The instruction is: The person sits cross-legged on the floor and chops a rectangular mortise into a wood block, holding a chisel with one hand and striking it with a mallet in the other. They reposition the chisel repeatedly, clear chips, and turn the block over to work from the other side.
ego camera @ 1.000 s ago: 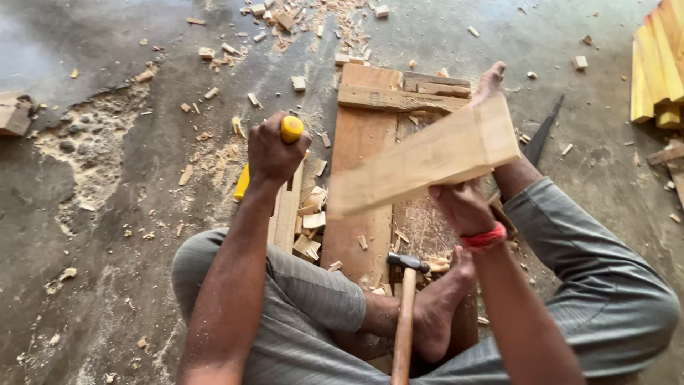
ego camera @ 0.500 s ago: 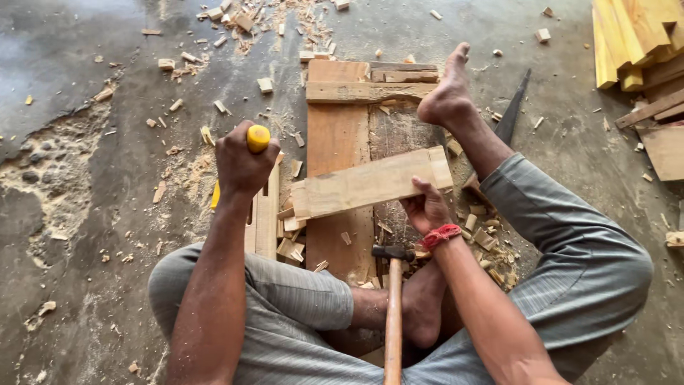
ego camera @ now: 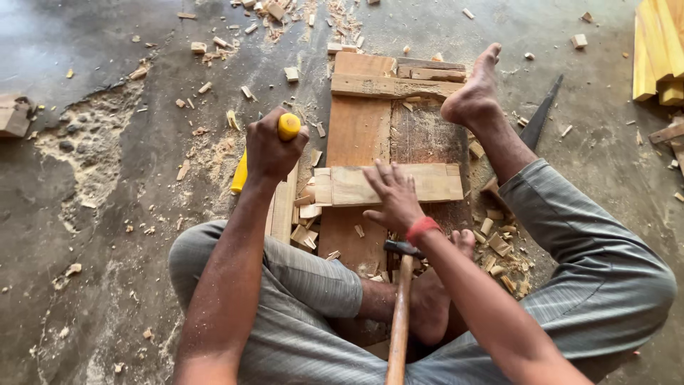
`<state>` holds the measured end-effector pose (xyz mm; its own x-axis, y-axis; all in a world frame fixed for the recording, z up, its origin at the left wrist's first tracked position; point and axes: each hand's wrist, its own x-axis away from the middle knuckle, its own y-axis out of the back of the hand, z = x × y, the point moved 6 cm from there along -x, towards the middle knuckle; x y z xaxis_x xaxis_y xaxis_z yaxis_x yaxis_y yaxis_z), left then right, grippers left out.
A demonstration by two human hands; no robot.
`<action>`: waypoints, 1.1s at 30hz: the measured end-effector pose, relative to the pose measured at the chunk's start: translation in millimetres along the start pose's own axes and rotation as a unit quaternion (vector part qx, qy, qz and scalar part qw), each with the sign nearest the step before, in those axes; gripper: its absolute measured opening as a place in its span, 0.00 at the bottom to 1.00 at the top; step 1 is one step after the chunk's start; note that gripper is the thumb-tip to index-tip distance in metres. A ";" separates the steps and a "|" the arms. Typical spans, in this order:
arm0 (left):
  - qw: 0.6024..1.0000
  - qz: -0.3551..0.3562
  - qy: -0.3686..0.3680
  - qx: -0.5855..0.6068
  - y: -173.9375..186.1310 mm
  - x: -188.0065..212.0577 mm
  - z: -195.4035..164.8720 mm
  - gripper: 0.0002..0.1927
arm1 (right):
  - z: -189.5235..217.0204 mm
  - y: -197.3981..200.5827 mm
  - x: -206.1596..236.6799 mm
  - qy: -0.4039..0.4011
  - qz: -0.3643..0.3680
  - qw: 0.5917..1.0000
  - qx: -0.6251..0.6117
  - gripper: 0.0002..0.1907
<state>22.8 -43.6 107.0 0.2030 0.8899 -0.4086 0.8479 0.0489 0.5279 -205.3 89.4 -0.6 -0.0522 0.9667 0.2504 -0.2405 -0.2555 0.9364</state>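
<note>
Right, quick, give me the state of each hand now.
Left hand: closed around the yellow-handled tool.
Right hand: open, fingers spread, pressing flat on the short pale wooden board lying across the brown plank.

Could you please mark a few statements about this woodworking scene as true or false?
1. The left hand grips a yellow-handled tool. True.
2. The right hand holds the hammer. False: it rests flat on the wood block; the hammer lies untouched between the legs.
3. The block lies across the board. True.
4. The outstretched foot wears a shoe. False: it is bare.
5. Wood chips lie scattered on the floor. True.
</note>
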 end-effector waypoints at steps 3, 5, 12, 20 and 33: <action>0.998 -0.054 -0.029 0.013 13.6 4.3 -5.8 0.14 | -5.7 -4.6 -12.8 0.023 -0.029 0.999 -0.018 0.28; 0.998 -0.061 -0.020 0.028 16.2 6.1 -3.8 0.14 | -24.9 -11.9 -9.7 0.018 -0.004 0.999 0.026 0.36; 0.996 -0.063 -0.056 -0.005 9.0 12.3 -3.8 0.15 | -63.1 -20.8 17.7 0.020 -0.085 0.982 0.165 0.38; 0.991 -0.075 -0.066 0.091 20.2 20.0 -17.1 0.13 | -13.9 -24.6 52.1 0.050 -0.078 0.995 0.034 0.35; 0.940 0.008 -0.008 0.341 -5.1 26.5 -26.1 0.14 | 21.6 -27.1 53.1 0.012 -0.092 0.986 0.142 0.37</action>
<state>11.0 -8.4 112.9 0.2219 0.8804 -0.4192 0.9601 -0.2722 -0.0635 -180.6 147.5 -7.3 -0.0564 0.9961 0.0675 0.0325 -0.0658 0.9973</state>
